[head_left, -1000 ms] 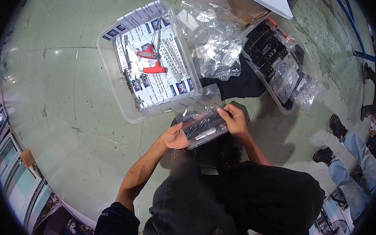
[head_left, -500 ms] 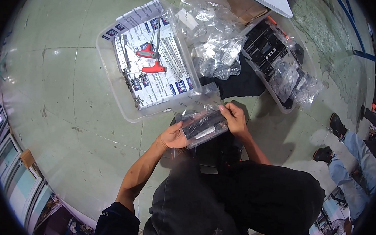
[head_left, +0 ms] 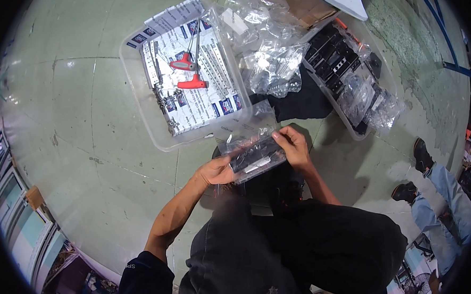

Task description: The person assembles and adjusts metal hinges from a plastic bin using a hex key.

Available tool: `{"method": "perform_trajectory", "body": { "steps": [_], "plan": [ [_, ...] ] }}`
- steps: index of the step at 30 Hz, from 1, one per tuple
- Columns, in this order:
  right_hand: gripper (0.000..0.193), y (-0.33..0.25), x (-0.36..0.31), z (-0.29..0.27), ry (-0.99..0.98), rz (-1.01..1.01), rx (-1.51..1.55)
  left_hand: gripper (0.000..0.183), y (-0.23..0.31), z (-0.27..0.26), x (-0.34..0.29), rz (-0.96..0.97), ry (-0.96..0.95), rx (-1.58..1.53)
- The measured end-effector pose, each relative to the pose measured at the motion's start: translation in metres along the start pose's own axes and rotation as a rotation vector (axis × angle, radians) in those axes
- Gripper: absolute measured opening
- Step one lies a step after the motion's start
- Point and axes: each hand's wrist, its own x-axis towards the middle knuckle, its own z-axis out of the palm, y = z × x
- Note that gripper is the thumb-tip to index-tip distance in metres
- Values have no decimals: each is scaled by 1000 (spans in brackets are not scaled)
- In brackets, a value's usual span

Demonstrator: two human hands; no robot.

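Bag (head_left: 256,155) between fingers (head_left: 280,139), bin rim (head_left: 188,143) just beyond, wide floor (head_left: 103,124) leftward

From my remote post I saw a scuffed green floor (head_left: 117,122), crossed by straight seams. A translucent tub (head_left: 153,114) sat on it toward 11 o'clock, a second tub (head_left: 358,135) and a black cloth (head_left: 302,105) lay toward 2, and a bystander's dark shoes (head_left: 403,192) stood near 3.

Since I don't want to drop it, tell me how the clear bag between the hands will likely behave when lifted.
The clear bag is probably floppy and slippery, its film looking thin, wrinkled and glossy. The dark contents likely stiffen the filled part, which spans from left hand to right hand without obvious sagging.
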Motion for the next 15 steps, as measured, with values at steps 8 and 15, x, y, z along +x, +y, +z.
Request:
{"method": "perform_trajectory", "body": {
  "steps": [8,15],
  "plan": [
    [28,-35,5,-25,-222,252,576,118,10,50,-18,11,162,227],
    [30,-30,7,-9,-312,-554,-821,157,25,52,-55,329,-69,111]
  ]
}}
